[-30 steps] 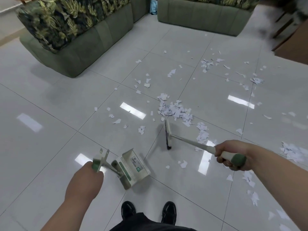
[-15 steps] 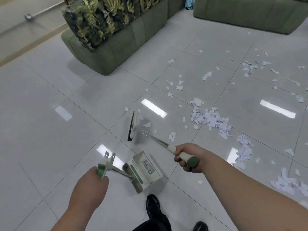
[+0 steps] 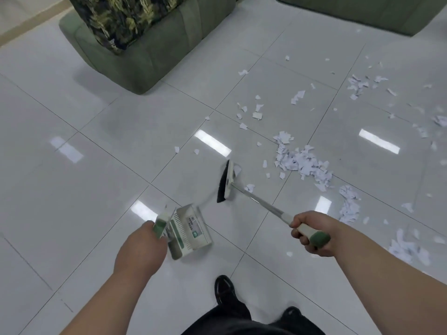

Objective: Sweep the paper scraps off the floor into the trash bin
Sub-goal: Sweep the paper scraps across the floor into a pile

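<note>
Ahead on your left you see a green sofa (image 3: 154,56) with a dark leaf-print cushion (image 3: 121,18) on its seat. A second green sofa (image 3: 362,10) sits upper right, well apart.

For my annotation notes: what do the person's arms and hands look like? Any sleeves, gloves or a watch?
The left hand and right hand are bare, no gloves. No sleeve or watch is visible up to the frame's edge.
</note>
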Available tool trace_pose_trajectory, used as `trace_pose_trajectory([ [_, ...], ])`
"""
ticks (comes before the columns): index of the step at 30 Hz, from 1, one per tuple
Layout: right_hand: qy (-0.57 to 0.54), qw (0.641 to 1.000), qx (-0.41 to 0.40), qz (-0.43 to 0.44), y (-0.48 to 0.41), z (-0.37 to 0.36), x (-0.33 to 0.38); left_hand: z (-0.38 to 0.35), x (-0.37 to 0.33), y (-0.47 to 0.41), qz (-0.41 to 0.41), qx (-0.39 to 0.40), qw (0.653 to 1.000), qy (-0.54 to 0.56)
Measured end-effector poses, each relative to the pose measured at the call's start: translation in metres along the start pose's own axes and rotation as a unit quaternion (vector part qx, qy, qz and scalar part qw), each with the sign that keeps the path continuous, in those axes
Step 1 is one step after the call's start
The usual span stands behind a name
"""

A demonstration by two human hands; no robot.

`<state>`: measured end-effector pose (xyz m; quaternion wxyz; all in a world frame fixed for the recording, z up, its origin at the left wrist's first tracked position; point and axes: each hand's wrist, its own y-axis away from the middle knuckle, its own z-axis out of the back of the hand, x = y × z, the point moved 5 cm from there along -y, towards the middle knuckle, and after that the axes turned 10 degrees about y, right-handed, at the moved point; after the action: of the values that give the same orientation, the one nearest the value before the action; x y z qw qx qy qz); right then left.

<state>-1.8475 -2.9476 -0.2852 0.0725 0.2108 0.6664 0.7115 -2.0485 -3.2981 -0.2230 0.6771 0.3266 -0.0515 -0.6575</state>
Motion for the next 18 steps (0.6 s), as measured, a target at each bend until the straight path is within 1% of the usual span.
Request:
trace_pose_trajectory([
  [3, 0.004, 0.999, -0.052, 0.005, 0.031, 0.016, 0.007, 0.002, -0.015, -0.010, -0.031, 0.003, 0.999, -0.029],
  [6, 0.033, 0.994, -0.101, 0.010, 0.055, 0.022, 0.019, 0.007, -0.025, -0.018, -0.042, 0.000, 0.999, -0.029],
  [9, 0.021, 0.992, -0.120, 0.038, 0.069, 0.021, 0.037, 0.009, -0.032, -0.021, -0.045, -0.010, 0.999, -0.024],
  [13, -0.019, 0.993, -0.101, 0.064, 0.073, 0.019, 0.062, 0.008, -0.038, -0.026, -0.039, -0.017, 0.999, -0.017],
  [15, -0.012, 0.994, -0.072, 0.080, 0.070, 0.014, 0.076, 0.009, -0.041, -0.030, -0.025, -0.021, 0.999, -0.016],
  [18, -0.016, 0.995, -0.004, 0.095, 0.055, -0.004, 0.106, 0.011, -0.045, -0.038, 0.009, -0.031, 0.999, -0.006],
])
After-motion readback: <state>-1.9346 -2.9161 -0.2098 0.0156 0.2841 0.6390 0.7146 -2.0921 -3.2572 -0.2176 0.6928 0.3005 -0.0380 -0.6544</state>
